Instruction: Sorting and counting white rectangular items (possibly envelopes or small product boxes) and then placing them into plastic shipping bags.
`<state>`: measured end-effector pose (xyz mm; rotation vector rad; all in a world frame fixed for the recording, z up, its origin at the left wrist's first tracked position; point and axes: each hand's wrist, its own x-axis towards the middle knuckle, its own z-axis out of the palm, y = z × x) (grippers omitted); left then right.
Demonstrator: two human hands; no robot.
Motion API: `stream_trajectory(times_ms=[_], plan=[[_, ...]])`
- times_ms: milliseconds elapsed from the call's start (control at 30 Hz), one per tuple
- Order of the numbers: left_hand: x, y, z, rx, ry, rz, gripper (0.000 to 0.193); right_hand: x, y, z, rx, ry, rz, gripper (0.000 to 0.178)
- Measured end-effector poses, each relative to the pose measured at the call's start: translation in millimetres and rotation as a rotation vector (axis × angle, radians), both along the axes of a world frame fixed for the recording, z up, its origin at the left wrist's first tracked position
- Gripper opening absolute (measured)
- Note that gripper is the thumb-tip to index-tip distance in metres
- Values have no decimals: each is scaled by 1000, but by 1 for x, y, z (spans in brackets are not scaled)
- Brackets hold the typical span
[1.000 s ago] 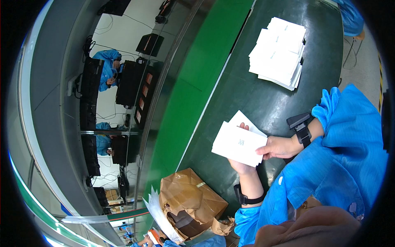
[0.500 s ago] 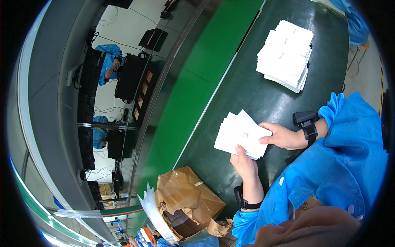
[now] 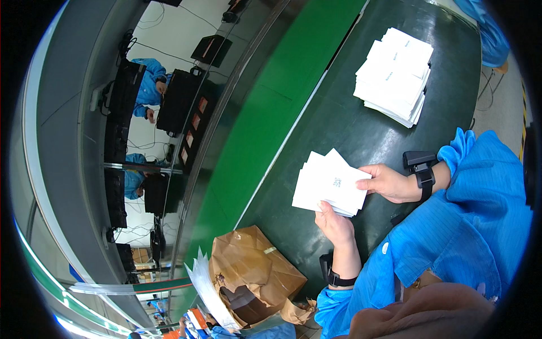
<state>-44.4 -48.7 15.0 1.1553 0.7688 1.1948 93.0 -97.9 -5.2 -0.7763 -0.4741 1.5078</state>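
A fanned stack of white cards (image 3: 316, 186) is held between my two hands above the dark green work surface (image 3: 305, 135). The top card bears a small printed square code. My left hand (image 3: 336, 223) grips the lower edge of the stack, thumb on top and fingers underneath, mostly hidden. At the right edge, my right hand (image 3: 389, 182) pinches the cards with its thumb on the face; its other fingertips are behind them. Farther off on the same surface lies a larger, uneven pile of white cards (image 3: 392, 76), touched by neither hand.
A torn brown paper bag (image 3: 257, 265) stands near my left forearm, with clear plastic sheeting (image 3: 206, 288) beside it. A bright green strip (image 3: 254, 124) runs along the surface. Beyond a metal frame, a person in blue (image 3: 149, 85) works by black screens (image 3: 180, 101).
My left thumb has slid slightly toward the lower edge of the cards. The whole view has shifted a little. Across the way, the other person's hands have moved apart.
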Motion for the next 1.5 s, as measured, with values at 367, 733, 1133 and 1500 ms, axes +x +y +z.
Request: stream_trajectory(times_ms=[367, 733, 1133, 1500], plan=[[0, 3, 11, 0, 13, 93, 48, 8, 6, 3, -25, 8, -64, 26], [3, 0, 0, 85, 164, 67, 47, -1, 8, -22, 108, -190, -207, 20], [2, 9, 1, -47, 20, 199, 48, 11, 9, -3, 47, -94, -233, 14], [13, -2, 1, -36, 35, 155, 47, 8, -1, 19, 909, -1343, -413, 14]])
